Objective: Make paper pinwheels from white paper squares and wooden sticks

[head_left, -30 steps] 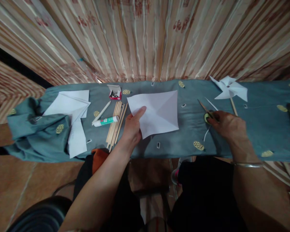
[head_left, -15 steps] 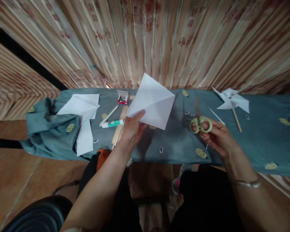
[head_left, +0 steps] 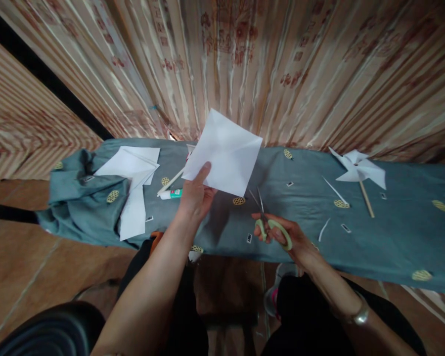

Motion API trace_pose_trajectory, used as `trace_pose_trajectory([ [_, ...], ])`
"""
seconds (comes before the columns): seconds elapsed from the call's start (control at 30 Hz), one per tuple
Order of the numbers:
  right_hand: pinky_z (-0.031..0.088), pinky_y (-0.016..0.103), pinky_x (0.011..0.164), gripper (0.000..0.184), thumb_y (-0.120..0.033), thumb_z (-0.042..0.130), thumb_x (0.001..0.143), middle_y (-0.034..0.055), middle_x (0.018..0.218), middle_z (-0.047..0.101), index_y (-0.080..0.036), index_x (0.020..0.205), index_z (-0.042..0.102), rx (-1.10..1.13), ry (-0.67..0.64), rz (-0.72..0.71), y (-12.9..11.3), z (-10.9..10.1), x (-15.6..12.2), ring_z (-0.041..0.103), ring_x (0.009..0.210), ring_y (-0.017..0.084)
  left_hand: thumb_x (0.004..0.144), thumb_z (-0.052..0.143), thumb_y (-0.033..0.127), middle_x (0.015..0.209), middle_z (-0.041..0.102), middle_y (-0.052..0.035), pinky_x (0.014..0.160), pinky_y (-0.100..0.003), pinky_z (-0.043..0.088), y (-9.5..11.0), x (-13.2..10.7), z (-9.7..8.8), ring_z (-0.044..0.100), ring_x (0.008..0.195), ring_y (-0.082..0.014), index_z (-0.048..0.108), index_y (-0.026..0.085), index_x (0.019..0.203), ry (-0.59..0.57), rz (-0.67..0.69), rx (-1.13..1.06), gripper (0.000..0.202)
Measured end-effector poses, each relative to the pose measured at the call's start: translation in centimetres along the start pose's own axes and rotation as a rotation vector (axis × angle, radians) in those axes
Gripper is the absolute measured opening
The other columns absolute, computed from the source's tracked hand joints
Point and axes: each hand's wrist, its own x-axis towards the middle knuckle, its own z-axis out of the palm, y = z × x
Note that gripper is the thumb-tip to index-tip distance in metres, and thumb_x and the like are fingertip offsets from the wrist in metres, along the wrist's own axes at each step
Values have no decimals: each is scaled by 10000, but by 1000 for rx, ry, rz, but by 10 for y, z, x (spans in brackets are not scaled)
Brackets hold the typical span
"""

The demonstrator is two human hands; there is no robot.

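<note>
My left hand (head_left: 195, 198) pinches a creased white square of paper (head_left: 224, 151) by its lower left edge and holds it up above the table. My right hand (head_left: 287, 237) has its fingers through the pale green handles of a pair of scissors (head_left: 269, 222). The blades stand open and point up toward the paper's lower right corner, a little apart from it. Both hands hover over the blue-grey cloth (head_left: 374, 237) covering the table.
A finished white paper pinwheel (head_left: 358, 168) on a wooden stick lies at the right. Loose white sheets (head_left: 131, 170) lie on bunched cloth at the left, beside a glue stick (head_left: 171, 194) and a white pencil. Thin paper slivers (head_left: 333, 190) lie near the pinwheel. A striped curtain hangs behind.
My left hand lifted the paper off the table and raised it. My right hand picked up the scissors from the right, brought them left and down under the paper, fingers now in the handles.
</note>
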Motion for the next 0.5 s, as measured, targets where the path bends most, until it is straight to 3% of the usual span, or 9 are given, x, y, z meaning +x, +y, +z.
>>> trace_pose_trajectory([
  [0.17,492,268,601,661,-648,725,726,60,789,708,-169,1182,706,-77,-52,-40,-1,2,3,598,661,147,893,581,68,967,780,-20,819,-274,607,-9,-1,4,738,862,-145,650,235,1193,2,-60,16,350],
  [0.5,507,277,603,643,-630,762,699,38,740,682,-179,1155,718,-23,-55,-42,7,-2,10,607,645,141,874,601,85,1131,749,-60,885,-302,581,-22,-1,6,729,926,-165,652,214,1206,-23,-72,68,360],
])
